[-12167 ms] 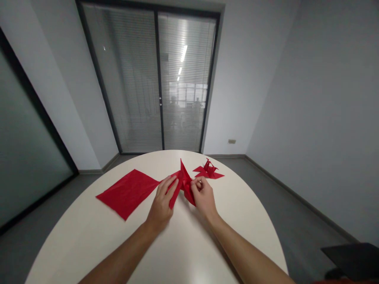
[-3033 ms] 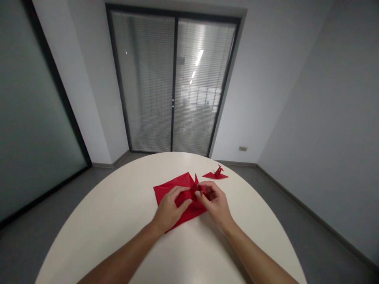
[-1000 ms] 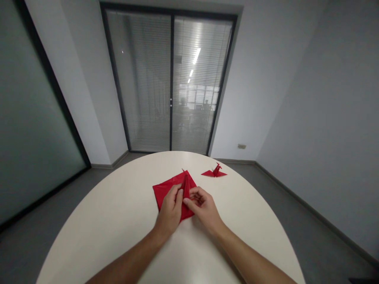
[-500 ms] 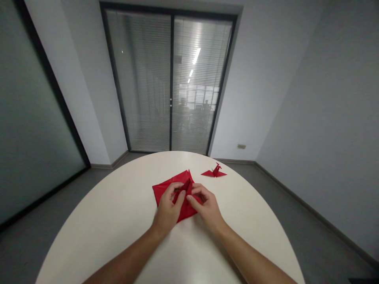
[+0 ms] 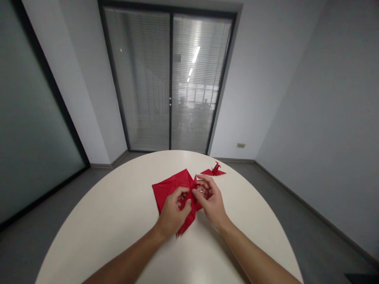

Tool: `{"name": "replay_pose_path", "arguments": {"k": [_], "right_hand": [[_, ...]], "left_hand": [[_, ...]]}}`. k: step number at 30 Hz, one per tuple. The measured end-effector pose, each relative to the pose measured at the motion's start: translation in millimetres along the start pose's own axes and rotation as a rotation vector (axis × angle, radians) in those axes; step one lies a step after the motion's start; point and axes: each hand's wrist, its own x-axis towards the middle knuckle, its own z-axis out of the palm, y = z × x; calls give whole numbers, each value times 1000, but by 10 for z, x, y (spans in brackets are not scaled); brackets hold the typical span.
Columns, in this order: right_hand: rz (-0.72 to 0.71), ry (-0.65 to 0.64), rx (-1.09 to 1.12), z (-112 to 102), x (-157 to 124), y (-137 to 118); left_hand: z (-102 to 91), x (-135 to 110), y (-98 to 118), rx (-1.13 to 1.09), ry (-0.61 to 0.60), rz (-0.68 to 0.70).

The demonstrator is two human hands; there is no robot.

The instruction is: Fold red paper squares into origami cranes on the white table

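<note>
Both my hands work a partly folded piece of red paper [image 5: 189, 205] above a round white table [image 5: 118, 221]. My left hand [image 5: 174, 211] is closed, pinching the fold from the left and below. On the piece's right side my right hand [image 5: 210, 197] pinches its upper part, fingers curled. Under and behind my hands a flat red paper sheet [image 5: 170, 187] lies on the table. A finished red paper crane [image 5: 214, 170] rests farther back to the right, apart from both hands.
The table's far edge curves just behind the crane. Beyond it are glass doors with blinds [image 5: 168, 79], grey walls and a grey floor. A dark object corner [image 5: 361, 278] shows at the bottom right.
The folded piece has been lifted and turned; its tip now hangs down below my left hand. My right hand has moved up and right. The flat sheet and crane have not moved.
</note>
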Motion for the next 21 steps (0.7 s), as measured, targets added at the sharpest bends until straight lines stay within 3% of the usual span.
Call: {"name": "replay_pose_path", "arguments": {"k": [10,17,21], "right_hand": [[42,133,-18,-60,45,91],[82,-140,-36,-41,-49,95],[71,-196,-117,-78,-69,132]], "left_hand": [[-28,-92,-72,80,-51,14],[11,-22,-127,-78,95,-105],[19,21,-178,-185,165,-151]]}}
